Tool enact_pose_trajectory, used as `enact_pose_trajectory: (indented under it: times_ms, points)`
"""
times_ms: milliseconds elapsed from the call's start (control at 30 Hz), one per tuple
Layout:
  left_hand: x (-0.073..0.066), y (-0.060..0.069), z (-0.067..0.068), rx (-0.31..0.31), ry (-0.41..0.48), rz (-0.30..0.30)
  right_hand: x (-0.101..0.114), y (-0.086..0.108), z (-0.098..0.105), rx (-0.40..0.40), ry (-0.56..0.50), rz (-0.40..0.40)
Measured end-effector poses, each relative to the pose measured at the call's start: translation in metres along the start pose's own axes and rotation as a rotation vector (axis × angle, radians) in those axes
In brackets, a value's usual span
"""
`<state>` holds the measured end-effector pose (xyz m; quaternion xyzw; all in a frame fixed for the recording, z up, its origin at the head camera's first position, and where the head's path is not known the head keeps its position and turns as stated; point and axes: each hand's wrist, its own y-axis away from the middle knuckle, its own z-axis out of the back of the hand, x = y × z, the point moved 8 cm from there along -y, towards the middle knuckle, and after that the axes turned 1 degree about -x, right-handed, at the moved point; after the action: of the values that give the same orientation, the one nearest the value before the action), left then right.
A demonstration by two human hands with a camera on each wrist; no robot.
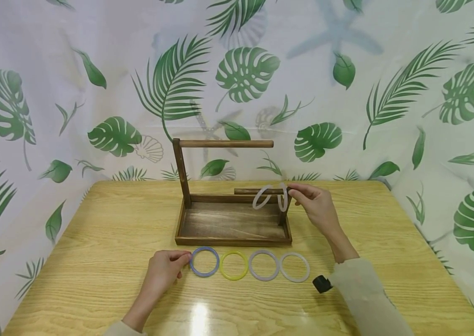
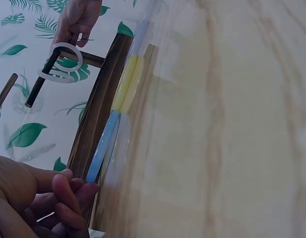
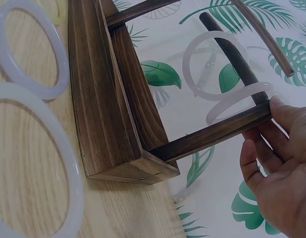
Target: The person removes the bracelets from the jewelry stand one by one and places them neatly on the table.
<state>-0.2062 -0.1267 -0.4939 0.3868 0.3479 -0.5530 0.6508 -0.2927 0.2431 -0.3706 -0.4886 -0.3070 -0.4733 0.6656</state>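
Lying on the surface [image 1: 115, 224], the blue ring [image 1: 205, 275] is round, thin and shiny. The left hand [image 1: 164, 270] pinches its edge; the right hand [image 1: 316, 205] pinches the brown wooden stand [image 1: 233, 242].

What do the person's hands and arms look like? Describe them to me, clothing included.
Both the left hand and right hand are ungloved. The right sleeve is pale, cream-coloured and long, ending short of the wrist; a small black object shows beside its cuff. Only the edge of a similarly pale left sleeve is visible.
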Motion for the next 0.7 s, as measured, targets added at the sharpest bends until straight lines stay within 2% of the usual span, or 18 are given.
enact_pose_trajectory:
  times_ms: [167,400,700]
  points:
    - [0.001,-0.002,0.002,-0.019,-0.008,0.012,0.000,-0.001,0.000,0.006,-0.001,0.002]
    - [-0.001,-0.002,0.002,-0.013,0.019,0.005,-0.001,0.000,-0.001,0.011,0.004,-0.001]
    - [-0.012,-0.003,0.004,-0.014,-0.007,-0.017,-0.001,0.000,0.000,0.004,0.013,-0.023]
